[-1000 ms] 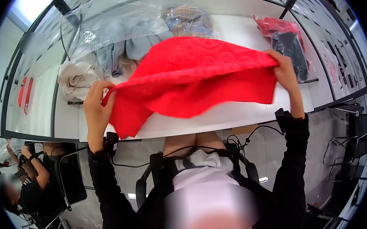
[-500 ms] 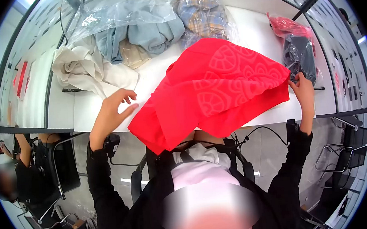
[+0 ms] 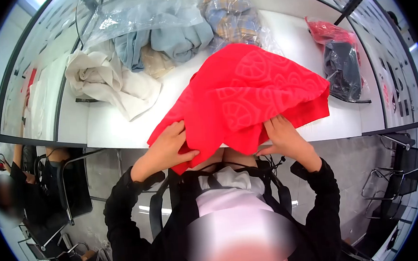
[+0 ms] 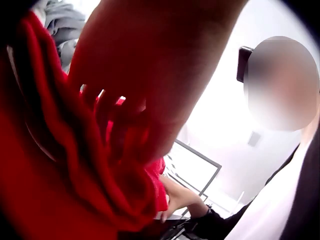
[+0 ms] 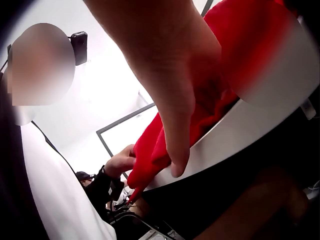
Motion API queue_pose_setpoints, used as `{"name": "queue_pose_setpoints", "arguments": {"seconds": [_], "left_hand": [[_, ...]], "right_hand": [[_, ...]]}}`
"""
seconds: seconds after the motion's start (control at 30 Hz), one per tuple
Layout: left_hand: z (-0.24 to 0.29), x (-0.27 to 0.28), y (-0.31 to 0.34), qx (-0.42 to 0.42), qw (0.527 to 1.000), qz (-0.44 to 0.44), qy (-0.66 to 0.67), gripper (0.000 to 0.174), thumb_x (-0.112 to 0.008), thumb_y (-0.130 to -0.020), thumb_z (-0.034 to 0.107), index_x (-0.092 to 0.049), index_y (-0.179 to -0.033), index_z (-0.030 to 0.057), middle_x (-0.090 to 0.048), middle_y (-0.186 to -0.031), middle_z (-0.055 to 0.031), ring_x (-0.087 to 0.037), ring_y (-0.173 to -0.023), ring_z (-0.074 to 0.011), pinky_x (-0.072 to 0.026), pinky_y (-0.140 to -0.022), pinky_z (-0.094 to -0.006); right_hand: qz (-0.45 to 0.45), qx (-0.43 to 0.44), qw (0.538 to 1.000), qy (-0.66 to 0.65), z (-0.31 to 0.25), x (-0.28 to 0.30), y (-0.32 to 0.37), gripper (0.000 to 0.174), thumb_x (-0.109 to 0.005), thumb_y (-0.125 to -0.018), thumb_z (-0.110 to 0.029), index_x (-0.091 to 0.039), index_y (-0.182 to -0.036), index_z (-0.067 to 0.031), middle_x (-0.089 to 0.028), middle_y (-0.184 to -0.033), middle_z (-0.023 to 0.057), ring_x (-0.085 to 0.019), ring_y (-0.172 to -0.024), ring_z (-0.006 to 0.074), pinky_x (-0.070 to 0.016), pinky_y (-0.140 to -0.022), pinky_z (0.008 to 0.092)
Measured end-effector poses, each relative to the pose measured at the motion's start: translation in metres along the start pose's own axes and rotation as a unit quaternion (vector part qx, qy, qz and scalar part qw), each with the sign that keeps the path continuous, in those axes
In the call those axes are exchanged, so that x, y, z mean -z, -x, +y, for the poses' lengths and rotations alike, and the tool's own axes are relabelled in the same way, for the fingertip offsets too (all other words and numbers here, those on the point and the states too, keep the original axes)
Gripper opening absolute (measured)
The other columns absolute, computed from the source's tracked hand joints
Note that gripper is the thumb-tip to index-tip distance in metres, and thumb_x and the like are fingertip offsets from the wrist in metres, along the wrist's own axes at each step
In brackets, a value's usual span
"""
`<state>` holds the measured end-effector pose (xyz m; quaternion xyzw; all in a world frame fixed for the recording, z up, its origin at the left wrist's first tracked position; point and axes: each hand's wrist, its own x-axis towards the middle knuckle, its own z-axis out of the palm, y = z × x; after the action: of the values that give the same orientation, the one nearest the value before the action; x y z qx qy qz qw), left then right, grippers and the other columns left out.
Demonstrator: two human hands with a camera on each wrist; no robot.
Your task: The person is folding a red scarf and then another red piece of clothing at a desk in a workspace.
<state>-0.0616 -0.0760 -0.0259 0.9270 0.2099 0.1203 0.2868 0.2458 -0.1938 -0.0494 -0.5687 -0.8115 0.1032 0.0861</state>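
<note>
Where the red cloth [image 3: 250,93] drapes, left hand [image 3: 167,150] and right hand [image 3: 290,142] rest, fingers unclenched.

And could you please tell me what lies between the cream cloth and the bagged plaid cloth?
The light blue cloth and a smaller beige piece, as the head view shows.

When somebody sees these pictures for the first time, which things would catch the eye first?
The eye would probably go first to the red cloth, hanging over the near edge of the table, with the left hand and right hand on it. Next come the plaid cloth in plastic behind it and the dark bundle at right.
</note>
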Motion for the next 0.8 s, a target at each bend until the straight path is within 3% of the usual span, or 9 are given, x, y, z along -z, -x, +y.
{"name": "queue_pose_setpoints", "arguments": {"seconds": [0.07,0.17,0.23,0.3,0.4,0.47,0.53,0.67,0.8], "left_hand": [[-0.005,-0.003,-0.006,-0.019,0.997,0.005,0.080,0.047,-0.065,-0.075,0.018,-0.049,-0.115,-0.0006,-0.052,-0.101,-0.0176,-0.052,-0.087,-0.0341,-0.0437,-0.077,-0.0365],[-0.003,0.021,-0.021,0.177,0.972,0.012,0.152,0.019,-0.054,-0.083,0.013,-0.042,-0.086,-0.0015,-0.046,-0.074,-0.0166,-0.046,-0.065,-0.0267,-0.0401,-0.063,-0.0333],[-0.034,0.042,-0.029,0.114,0.969,0.179,0.129,0.025,-0.052,-0.086,0.017,-0.051,-0.104,0.0002,-0.053,-0.085,-0.0103,-0.048,-0.075,-0.0135,-0.0416,-0.070,-0.0292],[-0.069,0.085,-0.045,0.143,0.926,0.309,0.163,0.026,-0.052,-0.088,0.019,-0.053,-0.108,0.0031,-0.054,-0.095,-0.0049,-0.049,-0.090,-0.0123,-0.0394,-0.081,-0.0241],[-0.090,0.178,-0.061,0.051,0.928,0.367,0.031,0.019,-0.048,-0.091,0.018,-0.053,-0.100,0.0018,-0.058,-0.090,-0.0029,-0.052,-0.084,-0.0099,-0.0404,-0.076,-0.0222],[-0.092,0.212,-0.068,0.083,0.889,0.448,-0.033,0.018,-0.046,-0.092,0.016,-0.054,-0.099,0.0018,-0.059,-0.086,-0.0025,-0.053,-0.079,-0.0090,-0.0411,-0.074,-0.0208],[-0.105,0.224,-0.076,0.124,0.882,0.452,0.044,0.022,-0.051,-0.090,0.019,-0.054,-0.101,-0.0003,-0.061,-0.090,-0.0067,-0.057,-0.081,-0.0123,-0.0454,-0.072,-0.0242],[-0.173,0.201,-0.077,0.222,0.912,0.314,-0.142,0.038,-0.063,-0.083,0.023,-0.050,-0.108,-0.0019,-0.060,-0.100,-0.0130,-0.061,-0.084,-0.0199,-0.0479,-0.072,-0.0296],[-0.112,0.130,-0.055,0.118,0.927,0.327,-0.141,0.043,-0.068,-0.079,0.020,-0.048,-0.110,-0.0008,-0.054,-0.105,-0.0141,-0.055,-0.094,-0.0239,-0.0460,-0.077,-0.0331]], "right_hand": [[0.049,0.007,0.997,0.055,-0.004,-0.007,0.001,0.092,-0.079,-0.055,-0.031,-0.033,-0.124,0.0088,-0.044,-0.114,0.0284,-0.045,-0.106,0.0438,-0.0429,-0.087,0.0424],[0.041,0.012,0.999,0.016,-0.006,-0.002,0.006,0.056,-0.072,-0.059,-0.020,-0.050,-0.107,-0.0009,-0.049,-0.108,0.0179,-0.048,-0.102,0.0354,-0.0425,-0.085,0.0402],[0.070,0.034,0.997,0.023,0.000,0.001,0.009,0.029,-0.066,-0.063,-0.013,-0.056,-0.089,-0.0058,-0.053,-0.097,0.0084,-0.052,-0.093,0.0287,-0.0440,-0.079,0.0377],[0.043,0.040,0.998,0.035,0.008,0.011,0.014,0.029,-0.065,-0.064,-0.011,-0.056,-0.091,-0.0063,-0.055,-0.095,0.0072,-0.053,-0.092,0.0276,-0.0442,-0.078,0.0370],[0.135,0.051,0.989,0.028,0.037,0.043,0.031,0.026,-0.063,-0.066,-0.009,-0.057,-0.092,-0.0057,-0.059,-0.092,0.0076,-0.057,-0.087,0.0276,-0.0445,-0.076,0.0335],[0.256,-0.140,0.954,-0.075,0.061,0.069,0.052,0.025,-0.062,-0.070,-0.012,-0.055,-0.093,-0.0043,-0.060,-0.088,0.0102,-0.059,-0.079,0.0288,-0.0458,-0.070,0.0340],[0.297,-0.191,0.935,-0.028,0.081,0.099,0.058,0.017,-0.058,-0.074,-0.008,-0.055,-0.090,-0.0024,-0.060,-0.084,0.0149,-0.058,-0.078,0.0336,-0.0446,-0.068,0.0319],[0.256,-0.284,0.923,0.045,0.108,0.096,0.054,0.019,-0.055,-0.077,-0.008,-0.054,-0.096,-0.0048,-0.060,-0.083,0.0201,-0.057,-0.081,0.0379,-0.0447,-0.067,0.0354],[0.212,-0.319,0.923,0.040,0.123,0.075,0.056,0.033,-0.054,-0.077,-0.006,-0.049,-0.109,-0.0090,-0.060,-0.083,0.0213,-0.057,-0.084,0.0412,-0.0447,-0.069,0.0391]]}}
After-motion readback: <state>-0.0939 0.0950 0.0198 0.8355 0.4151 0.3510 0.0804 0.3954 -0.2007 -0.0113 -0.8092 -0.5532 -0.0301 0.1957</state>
